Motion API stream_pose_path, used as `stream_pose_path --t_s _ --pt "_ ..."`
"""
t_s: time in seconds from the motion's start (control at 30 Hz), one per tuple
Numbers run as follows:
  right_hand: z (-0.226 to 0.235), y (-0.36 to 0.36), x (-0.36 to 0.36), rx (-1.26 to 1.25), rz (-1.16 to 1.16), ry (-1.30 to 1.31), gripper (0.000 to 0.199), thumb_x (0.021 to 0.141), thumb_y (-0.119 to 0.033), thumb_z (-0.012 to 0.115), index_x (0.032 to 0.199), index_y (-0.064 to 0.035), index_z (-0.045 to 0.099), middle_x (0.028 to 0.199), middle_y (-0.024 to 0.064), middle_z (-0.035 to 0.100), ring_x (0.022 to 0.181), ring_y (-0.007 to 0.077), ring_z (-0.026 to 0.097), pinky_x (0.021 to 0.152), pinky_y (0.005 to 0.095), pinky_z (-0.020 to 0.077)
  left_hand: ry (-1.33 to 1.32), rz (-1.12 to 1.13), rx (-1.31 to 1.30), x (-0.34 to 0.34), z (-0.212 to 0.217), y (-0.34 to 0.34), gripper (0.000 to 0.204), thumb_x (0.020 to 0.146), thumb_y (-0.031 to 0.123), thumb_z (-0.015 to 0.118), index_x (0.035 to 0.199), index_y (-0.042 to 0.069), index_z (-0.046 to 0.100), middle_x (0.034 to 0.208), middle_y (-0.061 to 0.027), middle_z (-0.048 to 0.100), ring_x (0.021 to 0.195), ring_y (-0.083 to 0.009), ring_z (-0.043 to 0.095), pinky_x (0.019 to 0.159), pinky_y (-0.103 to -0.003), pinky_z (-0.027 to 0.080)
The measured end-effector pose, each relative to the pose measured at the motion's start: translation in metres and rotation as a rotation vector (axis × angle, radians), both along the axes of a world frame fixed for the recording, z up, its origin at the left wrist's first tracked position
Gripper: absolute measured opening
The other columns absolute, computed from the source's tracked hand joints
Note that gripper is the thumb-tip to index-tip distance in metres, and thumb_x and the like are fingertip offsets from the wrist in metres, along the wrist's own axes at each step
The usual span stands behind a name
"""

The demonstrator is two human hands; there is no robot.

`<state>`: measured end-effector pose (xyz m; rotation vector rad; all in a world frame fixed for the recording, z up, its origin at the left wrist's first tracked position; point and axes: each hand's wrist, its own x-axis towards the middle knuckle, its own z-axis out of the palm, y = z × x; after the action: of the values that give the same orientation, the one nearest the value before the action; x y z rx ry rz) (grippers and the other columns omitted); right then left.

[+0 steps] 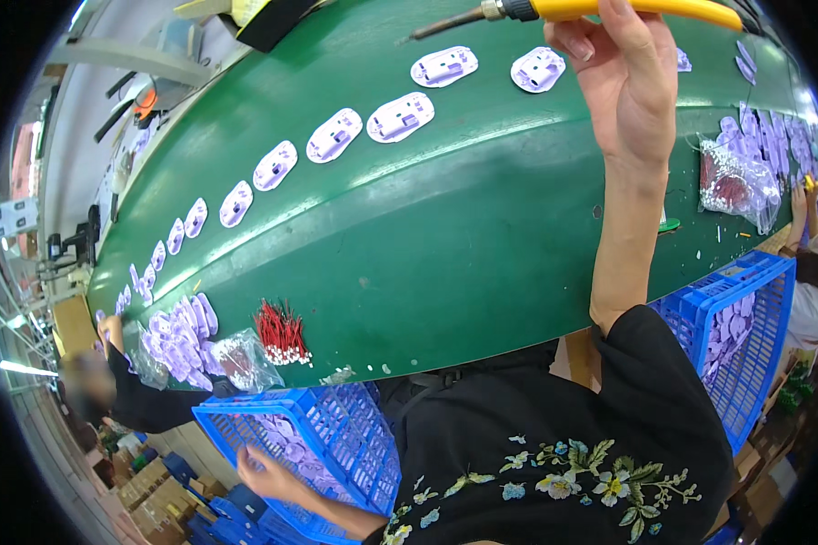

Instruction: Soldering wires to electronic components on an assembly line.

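Raised at the top right, my right hand (634,77) grips a soldering iron (650,11) by its yellow handle. The iron's metal tip points left above the green table. Nearest to it on the table lie two pale purple plastic shells, one (444,67) under the tip and another (537,70) just left of my wrist. My left hand (268,472) is low at the left, over the rim of a blue plastic basket (359,436) of purple shells. Its fingers are partly spread, with nothing visible in them.
A row of purple shells (334,135) curves along the green table (445,245). Red wires (282,332) lie near the front edge beside a plastic bag (245,360) and heaped shells (180,341). Right are another bag (738,182) and basket (732,336). Co-workers' hands show at both ends.
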<state>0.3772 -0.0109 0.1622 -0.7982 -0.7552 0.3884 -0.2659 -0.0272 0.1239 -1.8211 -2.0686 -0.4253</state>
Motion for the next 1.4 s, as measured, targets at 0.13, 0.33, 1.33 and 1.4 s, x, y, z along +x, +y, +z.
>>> stream_pose_path --t_s 0.13,0.33,1.33,1.4 --pt "-0.001 -0.006 0.01 0.13 -0.004 -0.108 0.025 0.098 -0.018 0.06 0.118 -0.0038 0.054 0.113 0.022 0.066 0.076 0.0095 0.056 0.064 0.0208 0.0432 -0.624 -0.476 -0.384 0.247 -0.027 0.086 0.025 0.091 0.011 0.069 0.113 0.0 0.067 0.114 -0.0142 0.067 0.102 -0.0255 0.063 0.091 -0.038 0.049" --pt "0.015 -0.023 0.019 0.056 -0.342 -0.157 0.033 0.1 -0.028 0.056 0.12 -0.002 0.054 0.111 0.0212 0.066 0.07 0.0095 0.051 0.062 0.0217 0.0416 -0.327 -1.189 -0.278 0.451 -0.08 0.162 0.035 0.084 0.013 0.074 0.117 0.004 0.065 0.119 -0.0166 0.06 0.11 -0.0348 0.057 0.095 -0.044 0.045" --pt "-0.035 0.01 -0.115 -0.467 0.259 -0.211 0.023 0.102 -0.025 0.05 0.115 -0.0065 0.053 0.129 0.024 0.061 0.089 0.0124 0.058 0.076 0.0236 0.0477 -0.273 -0.518 -0.17 0.151 -0.1 0.085 0.022 0.084 0.015 0.074 0.104 0.007 0.067 0.109 -0.0126 0.057 0.1 -0.032 0.054 0.086 -0.044 0.044" --pt "-0.059 -0.003 -0.116 -0.47 0.294 -0.188 0.021 0.099 -0.02 0.054 0.113 -0.0047 0.054 0.123 0.0242 0.064 0.08 0.0093 0.053 0.07 0.022 0.0448 -0.253 -0.515 -0.192 0.145 -0.11 0.083 0.02 0.084 0.015 0.074 0.101 0.008 0.068 0.107 -0.0111 0.057 0.099 -0.0316 0.055 0.085 -0.044 0.044"
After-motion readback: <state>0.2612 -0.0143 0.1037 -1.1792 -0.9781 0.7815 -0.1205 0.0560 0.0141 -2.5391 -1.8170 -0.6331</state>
